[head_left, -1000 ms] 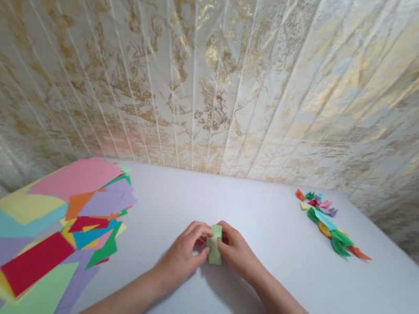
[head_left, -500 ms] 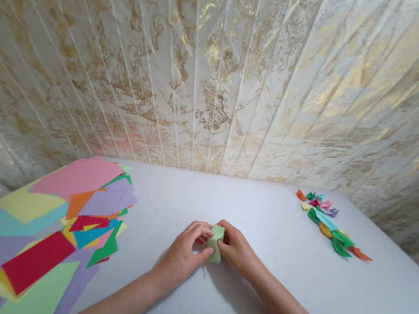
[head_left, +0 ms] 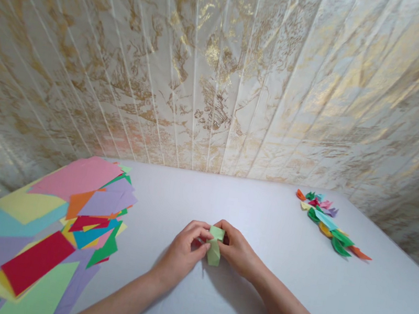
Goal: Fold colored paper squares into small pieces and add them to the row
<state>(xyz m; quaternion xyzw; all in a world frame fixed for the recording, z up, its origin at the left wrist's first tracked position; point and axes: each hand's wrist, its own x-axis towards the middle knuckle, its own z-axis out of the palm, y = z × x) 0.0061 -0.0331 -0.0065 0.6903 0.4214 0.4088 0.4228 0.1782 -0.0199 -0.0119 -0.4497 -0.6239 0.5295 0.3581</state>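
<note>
A small folded piece of light green paper point(head_left: 213, 255) is held between both hands over the white table, near the middle. My left hand point(head_left: 184, 248) grips its left side, thumb and fingertips pressed together at the paper's middle. From the right, my right hand point(head_left: 237, 251) pinches the other edge, its thumb in front and the index finger at the top corner. The ends of some fingers are hidden behind the paper.
Many coloured sheets, among them a red rectangle point(head_left: 37, 262) and a pink sheet point(head_left: 79, 177), overlap on the left of the table point(head_left: 176, 189). Small folded paper pieces point(head_left: 335, 232) lie in a row at the back right. Behind hangs a gold-patterned curtain point(head_left: 222, 74).
My left thumb and fingers have shifted slightly and come closer together on the green paper. More of the paper's lower part shows, with a slanting crease. My right hand has hardly moved.
</note>
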